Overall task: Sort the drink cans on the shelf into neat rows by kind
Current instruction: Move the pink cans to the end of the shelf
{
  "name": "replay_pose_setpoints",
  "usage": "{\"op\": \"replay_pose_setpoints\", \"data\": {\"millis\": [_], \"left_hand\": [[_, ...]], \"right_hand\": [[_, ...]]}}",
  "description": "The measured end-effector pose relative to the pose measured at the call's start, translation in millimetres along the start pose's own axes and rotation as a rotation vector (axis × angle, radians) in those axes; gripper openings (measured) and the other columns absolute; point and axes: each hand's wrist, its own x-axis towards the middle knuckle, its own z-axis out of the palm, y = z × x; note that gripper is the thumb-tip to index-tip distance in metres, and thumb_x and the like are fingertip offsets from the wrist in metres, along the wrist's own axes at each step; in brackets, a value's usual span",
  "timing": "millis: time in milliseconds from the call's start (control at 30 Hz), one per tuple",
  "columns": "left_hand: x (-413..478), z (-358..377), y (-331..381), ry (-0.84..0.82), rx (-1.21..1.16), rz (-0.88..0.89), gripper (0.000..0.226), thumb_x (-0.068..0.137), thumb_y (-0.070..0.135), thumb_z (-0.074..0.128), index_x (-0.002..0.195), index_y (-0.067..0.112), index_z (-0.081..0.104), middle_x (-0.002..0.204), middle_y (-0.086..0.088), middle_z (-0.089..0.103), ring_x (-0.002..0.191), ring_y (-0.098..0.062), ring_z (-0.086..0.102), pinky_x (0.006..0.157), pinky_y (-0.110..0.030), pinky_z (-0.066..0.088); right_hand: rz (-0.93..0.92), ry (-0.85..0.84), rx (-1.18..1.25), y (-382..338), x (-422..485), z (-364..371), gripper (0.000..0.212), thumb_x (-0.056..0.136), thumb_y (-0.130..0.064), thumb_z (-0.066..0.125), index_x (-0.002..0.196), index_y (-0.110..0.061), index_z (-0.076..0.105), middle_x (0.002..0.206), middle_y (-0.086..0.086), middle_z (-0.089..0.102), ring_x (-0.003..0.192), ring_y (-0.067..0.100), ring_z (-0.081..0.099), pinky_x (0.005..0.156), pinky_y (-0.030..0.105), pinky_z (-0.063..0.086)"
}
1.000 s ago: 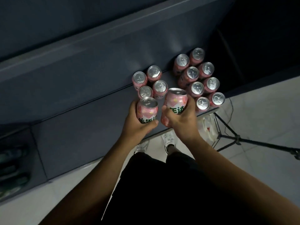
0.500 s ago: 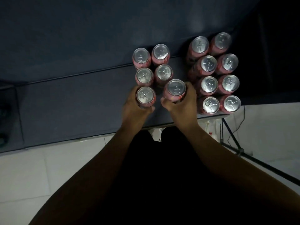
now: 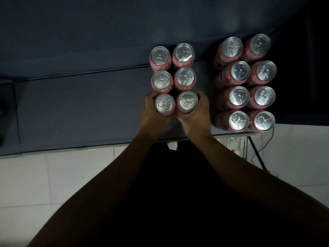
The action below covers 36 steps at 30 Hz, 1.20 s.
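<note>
The shelf (image 3: 89,107) is a dark slab. On its right end sits a block of eight (image 3: 240,70) pink cans, two wide and four deep, looking tidy. Well apart to the left there's a smaller block: four cans (image 3: 184,77) in a two-by-two, with the two that matter just in front. The left hand (image 3: 151,115) is wrapped round the left can (image 3: 164,103) and the right hand (image 3: 195,117) round the right can (image 3: 188,101). Both cans are upright, side by side and about touching, tucked against the pair behind. They look set down on the shelf, but I can't swear the bases are seated. My take: ease both back till they meet the row behind and square the two fronts. Then open the fingers outward so nothing gets dragged crooked. The labels are too dark to read, so I can't confirm the kind.
</note>
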Motion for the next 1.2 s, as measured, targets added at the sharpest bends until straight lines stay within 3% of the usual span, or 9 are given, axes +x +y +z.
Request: {"op": "replay_pose_setpoints", "data": {"millis": [167, 267, 333, 433, 500, 600, 800, 900, 1200], "left_hand": [[-3.8, -8.3, 3.9, -0.072, 0.093, 0.018, 0.095, 0.063, 0.029, 0.096, 0.139, 0.016, 0.039, 0.131, -0.006, 0.06, 0.111, -0.009, 0.063, 0.084, -0.008, 0.049], [-14.1, -19.3, 18.5, -0.087, 0.177, 0.025, 0.095, 0.062, 0.044, 0.093, 0.138, 0.034, 0.036, 0.135, -0.001, 0.056, 0.118, -0.018, 0.061, 0.095, -0.04, 0.056], [-26.0, -31.3, 38.1, -0.111, 0.259, 0.015, 0.087, 0.068, 0.048, 0.088, 0.138, 0.039, 0.038, 0.141, 0.003, 0.05, 0.124, -0.022, 0.057, 0.096, -0.044, 0.051], [-43.5, -53.8, 60.4, -0.162, 0.432, 0.061, 0.073, 0.082, 0.033, 0.078, 0.144, 0.033, 0.039, 0.149, 0.005, 0.042, 0.132, -0.026, 0.046, 0.1, -0.044, 0.045], [-58.0, -68.5, 72.3, -0.146, 0.562, 0.105, 0.068, 0.088, 0.025, 0.07, 0.148, 0.025, 0.039, 0.154, 0.003, 0.039, 0.136, -0.027, 0.039, 0.105, -0.047, 0.043], [-79.8, -89.3, 88.2, -0.039, 0.706, 0.155, 0.058, 0.093, 0.026, 0.064, 0.146, 0.019, 0.041, 0.154, -0.001, 0.04, 0.135, -0.031, 0.04, 0.106, -0.05, 0.04], [-128.1, -132.8, 110.1, 0.22, 0.833, 0.176, 0.05, 0.097, 0.032, 0.058, 0.142, 0.02, 0.04, 0.149, -0.005, 0.043, 0.137, -0.035, 0.04, 0.112, -0.056, 0.038], [-155.6, -158.9, 107.0, 0.351, 0.868, 0.116, 0.049, 0.097, 0.034, 0.057, 0.141, 0.02, 0.042, 0.15, -0.006, 0.043, 0.138, -0.039, 0.04, 0.114, -0.059, 0.034], [-234.0, -264.5, 50.7, 0.615, 0.846, -0.063, 0.059, 0.1, 0.042, 0.052, 0.152, 0.022, 0.034, 0.161, -0.008, 0.031, 0.147, -0.045, 0.028, 0.118, -0.062, 0.027]], "right_hand": [[0.016, -0.058, -0.047, -10.6, -3.3, -10.0, 0.085, 0.06, -0.023, 0.092, 0.131, -0.02, 0.045, 0.129, 0.004, 0.056, 0.114, 0.017, 0.061, 0.1, 0.042, 0.053], [-0.032, -0.117, -0.138, -28.0, -11.8, -22.2, 0.086, 0.066, -0.026, 0.09, 0.139, -0.019, 0.044, 0.138, 0.002, 0.049, 0.124, 0.018, 0.054, 0.1, 0.044, 0.051], [-0.095, -0.132, -0.223, -42.5, -20.9, -31.9, 0.082, 0.073, -0.041, 0.078, 0.143, -0.02, 0.043, 0.143, 0.002, 0.046, 0.128, 0.022, 0.052, 0.097, 0.047, 0.051], [-0.2, -0.15, -0.4, -67.1, -34.8, -45.3, 0.081, 0.074, -0.058, 0.049, 0.144, -0.018, 0.042, 0.15, 0.003, 0.042, 0.133, 0.029, 0.049, 0.093, 0.051, 0.052], [-0.284, -0.178, -0.507, -83.7, -43.8, -52.5, 0.074, 0.083, -0.053, 0.051, 0.146, -0.015, 0.04, 0.156, 0.006, 0.038, 0.138, 0.032, 0.045, 0.097, 0.052, 0.051], [-0.426, -0.171, -0.676, -110.0, -54.7, -60.2, 0.064, 0.094, -0.039, 0.061, 0.149, -0.013, 0.04, 0.161, 0.008, 0.036, 0.145, 0.033, 0.038, 0.107, 0.049, 0.045], [-0.592, -0.236, -0.886, -161.1, -94.8, -58.7, 0.056, 0.097, -0.037, 0.051, 0.149, -0.019, 0.042, 0.159, 0.003, 0.038, 0.143, 0.034, 0.036, 0.108, 0.047, 0.039], [-0.674, -0.266, -0.95, -180.4, -124.0, -46.6, 0.055, 0.096, -0.037, 0.052, 0.147, -0.016, 0.046, 0.158, 0.008, 0.04, 0.142, 0.039, 0.038, 0.11, 0.05, 0.038], [-0.89, -0.391, -1.033, -232.1, -242.0, 39.1, 0.06, 0.102, -0.04, 0.042, 0.158, -0.022, 0.026, 0.169, 0.005, 0.018, 0.153, 0.034, 0.021, 0.122, 0.052, 0.026]]}}
